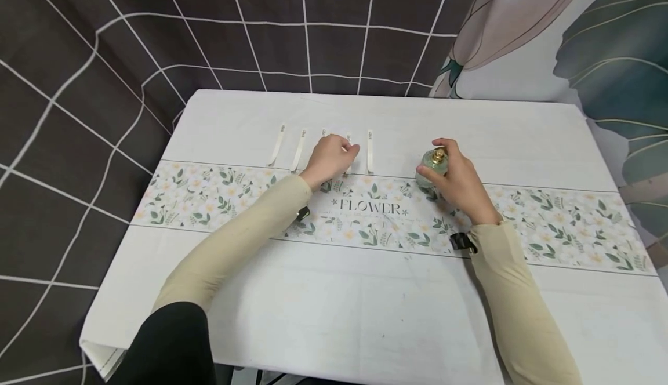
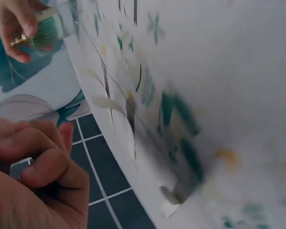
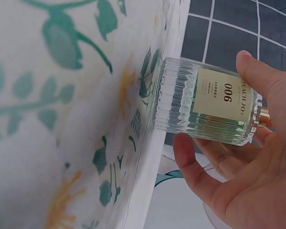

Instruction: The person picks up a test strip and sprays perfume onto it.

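Note:
My right hand [image 1: 461, 185] grips a ribbed glass perfume bottle [image 3: 200, 102] with pale green liquid, a cream label reading 006 and a bare gold sprayer top. The bottle is upright, its base right at the tabletop by the runner's far edge. My left hand [image 1: 332, 156] hovers over the middle of a row of white paper strips, its fingers curled. Between those fingers a small grey, glassy-looking piece [image 2: 21, 168] shows in the left wrist view, mostly hidden. A strip [image 1: 370, 152] lies just right of that hand, and another strip [image 1: 278, 144] at the row's left end.
A floral table runner [image 1: 193, 193] printed FLOWER crosses the white table [image 1: 334, 304]. Behind and to the left hangs a dark grid-patterned cloth [image 1: 271, 25]; a flower-print curtain [image 1: 621, 54] hangs at the right. The strips stand apart from one another, with the perfume bottle well to their right.

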A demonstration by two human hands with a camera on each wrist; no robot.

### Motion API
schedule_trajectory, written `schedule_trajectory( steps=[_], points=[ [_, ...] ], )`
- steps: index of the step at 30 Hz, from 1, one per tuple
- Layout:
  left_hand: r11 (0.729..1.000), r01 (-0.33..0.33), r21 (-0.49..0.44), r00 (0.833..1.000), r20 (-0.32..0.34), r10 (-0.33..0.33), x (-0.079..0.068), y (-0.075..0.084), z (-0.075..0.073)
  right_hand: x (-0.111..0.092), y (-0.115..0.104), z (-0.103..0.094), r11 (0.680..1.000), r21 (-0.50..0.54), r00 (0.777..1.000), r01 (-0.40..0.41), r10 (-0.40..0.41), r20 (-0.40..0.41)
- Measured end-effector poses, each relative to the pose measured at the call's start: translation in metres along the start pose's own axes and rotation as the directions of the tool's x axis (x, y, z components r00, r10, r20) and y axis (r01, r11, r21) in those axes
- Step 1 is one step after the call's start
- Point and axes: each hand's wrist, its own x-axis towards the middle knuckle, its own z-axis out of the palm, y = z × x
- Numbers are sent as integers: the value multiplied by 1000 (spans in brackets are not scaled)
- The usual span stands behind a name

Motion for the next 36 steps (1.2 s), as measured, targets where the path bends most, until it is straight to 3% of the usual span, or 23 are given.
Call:
schedule_trajectory(
  steps=[3, 6, 12, 20, 26, 30, 33, 36],
  points=[
    [985, -28, 169, 999, 45, 21, 7, 9, 5, -1, 0, 1, 1000, 16, 1000, -3, 3, 0],
    [961, -47, 271, 994, 107, 19, 12, 14, 12, -1, 0, 2, 1000, 24, 1000, -4, 4, -3],
    [950, -20, 310, 984, 175, -36, 19, 17, 22, 1, -1, 4, 1000, 24, 1000, 10, -10, -20],
    [937, -6, 349, 982, 181, -61, 23, 20, 29, 2, 0, 4, 999, 49, 1000, 5, -4, -19],
    [932, -6, 362, 983, 173, -61, 25, 21, 31, 0, 3, 2, 996, 73, 999, -42, 43, -3],
    [946, 6, 325, 988, 145, -57, 25, 22, 32, -1, 3, 1, 996, 71, 998, -53, 55, -29],
    [970, 2, 243, 996, 84, -23, 22, 22, 31, -4, 1, -1, 997, 53, 994, -52, 57, -98],
    [991, -41, 129, 999, -20, 44, 12, 25, 28, -8, -3, -3, 998, 59, 977, -22, 33, -209]
  ],
)
